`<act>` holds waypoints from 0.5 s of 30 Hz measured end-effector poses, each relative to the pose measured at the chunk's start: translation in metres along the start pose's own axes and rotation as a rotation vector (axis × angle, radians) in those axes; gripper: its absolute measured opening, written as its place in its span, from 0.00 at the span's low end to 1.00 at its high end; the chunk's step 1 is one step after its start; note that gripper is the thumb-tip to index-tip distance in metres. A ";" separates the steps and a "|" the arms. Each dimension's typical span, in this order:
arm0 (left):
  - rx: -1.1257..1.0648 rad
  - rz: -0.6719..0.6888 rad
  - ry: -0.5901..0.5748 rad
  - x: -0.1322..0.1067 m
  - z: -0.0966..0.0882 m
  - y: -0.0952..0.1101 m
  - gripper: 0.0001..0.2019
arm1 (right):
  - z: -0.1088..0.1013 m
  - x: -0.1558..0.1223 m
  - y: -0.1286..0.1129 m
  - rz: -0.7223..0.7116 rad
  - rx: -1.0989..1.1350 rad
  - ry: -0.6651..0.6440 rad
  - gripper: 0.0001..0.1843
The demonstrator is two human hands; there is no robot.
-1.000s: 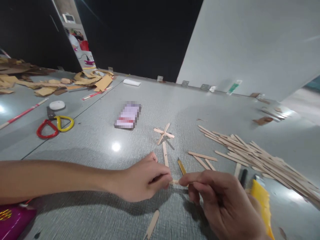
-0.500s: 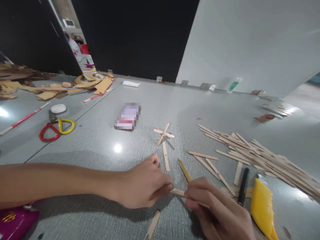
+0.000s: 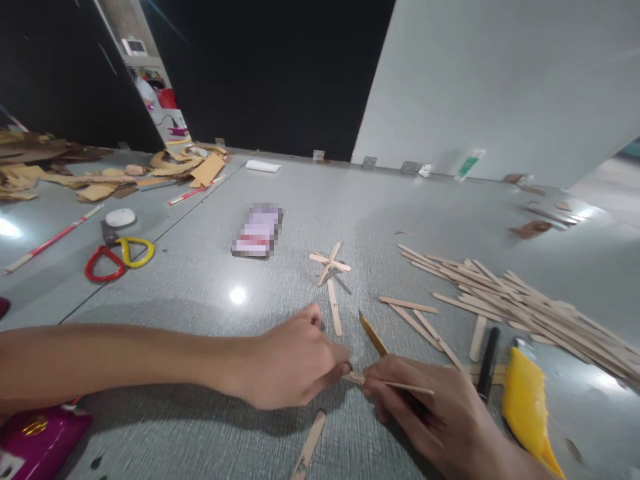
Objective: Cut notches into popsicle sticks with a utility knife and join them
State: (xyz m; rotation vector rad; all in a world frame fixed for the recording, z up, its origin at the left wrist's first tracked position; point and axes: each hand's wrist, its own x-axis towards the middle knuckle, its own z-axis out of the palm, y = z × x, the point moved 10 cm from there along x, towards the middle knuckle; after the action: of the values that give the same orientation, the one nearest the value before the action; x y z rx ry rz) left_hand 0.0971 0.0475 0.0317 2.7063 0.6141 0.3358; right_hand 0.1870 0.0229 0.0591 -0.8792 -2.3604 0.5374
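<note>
**Stick turned edge-on between two pinching hands**

While the left hand (image 3: 295, 363) keeps its pinch on one end of the wooden stick (image 3: 356, 378), the right hand (image 3: 430, 413) has rolled it edge-on, low over the table (image 3: 200, 287), just nearer than the yellow-handled knife (image 3: 373, 335). No readable writing; the phone (image 3: 257, 231) beyond is blurred.

Magenta packet (image 3: 35, 440) cut off at bottom-left edge.

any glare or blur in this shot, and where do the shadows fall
Head view: a bright lamp reflection glares off the grey table, with another patch at the far left edge. The phone is pixelated. Soft shadow lies under the left hand and forearm. The right hand looks slightly soft. The wall line bends from wide-angle distortion.
</note>
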 end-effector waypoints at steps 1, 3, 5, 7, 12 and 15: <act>-0.017 -0.006 0.006 0.000 -0.001 0.000 0.17 | 0.003 -0.002 0.000 -0.010 0.014 -0.024 0.16; -0.075 -0.031 0.009 -0.001 -0.002 -0.003 0.17 | 0.007 -0.006 0.000 -0.039 0.034 -0.061 0.14; -0.146 -0.063 0.001 -0.002 -0.002 -0.006 0.17 | 0.009 -0.008 0.001 -0.048 0.050 -0.082 0.13; -0.211 -0.084 -0.015 -0.002 -0.001 -0.008 0.17 | 0.007 -0.006 0.002 -0.036 0.042 -0.074 0.14; -0.271 -0.083 -0.009 -0.003 -0.003 -0.008 0.17 | 0.006 -0.004 -0.021 -0.139 -0.138 -0.069 0.19; -0.262 -0.078 0.016 -0.003 -0.004 -0.008 0.17 | 0.008 -0.003 -0.022 -0.128 -0.176 -0.052 0.18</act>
State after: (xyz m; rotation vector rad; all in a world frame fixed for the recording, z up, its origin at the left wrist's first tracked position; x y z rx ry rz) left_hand 0.0898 0.0542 0.0320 2.4258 0.6311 0.3888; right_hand 0.1736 0.0036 0.0639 -0.7909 -2.5206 0.3087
